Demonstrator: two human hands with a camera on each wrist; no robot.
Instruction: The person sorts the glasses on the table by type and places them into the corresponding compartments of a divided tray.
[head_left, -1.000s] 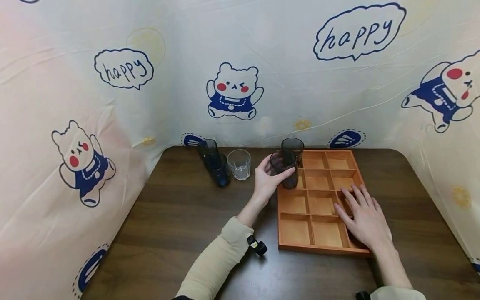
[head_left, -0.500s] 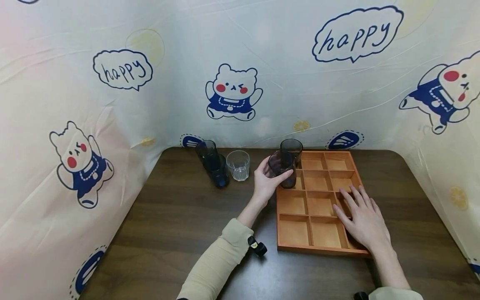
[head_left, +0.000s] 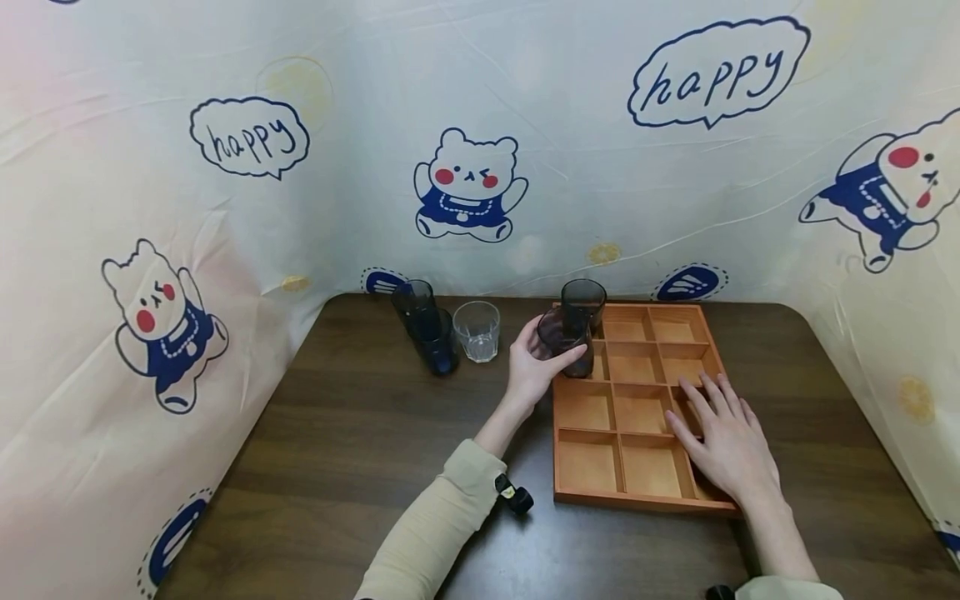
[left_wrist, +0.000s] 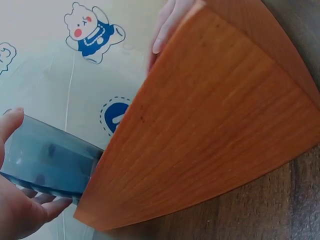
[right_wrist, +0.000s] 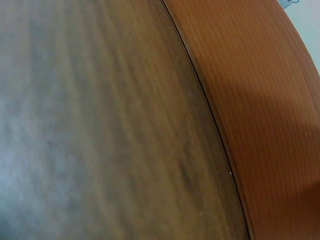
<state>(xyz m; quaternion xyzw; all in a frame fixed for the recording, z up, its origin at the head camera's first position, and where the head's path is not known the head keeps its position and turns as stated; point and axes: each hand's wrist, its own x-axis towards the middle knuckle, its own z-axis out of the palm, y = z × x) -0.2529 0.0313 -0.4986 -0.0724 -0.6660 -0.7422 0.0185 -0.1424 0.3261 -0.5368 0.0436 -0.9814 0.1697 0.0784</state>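
My left hand (head_left: 531, 371) grips a dark tinted drinking glass (head_left: 561, 332) by its side, thumb in front. This glass is over the left column of a wooden compartment tray (head_left: 645, 502), second row from the back; whether its base touches the tray floor I cannot tell. In the left wrist view the glass (left_wrist: 55, 155) looks bluish, its lower end hidden by the tray wall (left_wrist: 200, 120). A second dark glass (head_left: 592, 293) stands just behind, at the back left compartment. My right hand (head_left: 727, 442) rests with spread fingers on the tray's right side, holding nothing.
Left of the tray, a clear glass (head_left: 477, 332) stands on the dark wooden table (head_left: 337, 467). Beside it are two dark blue glasses (head_left: 438, 350), one behind the other. A printed curtain (head_left: 337, 208) hangs around the table's back and sides.
The held glass has come down slightly over its compartment, its rim now lower against the glass behind. My right hand stays on the tray.
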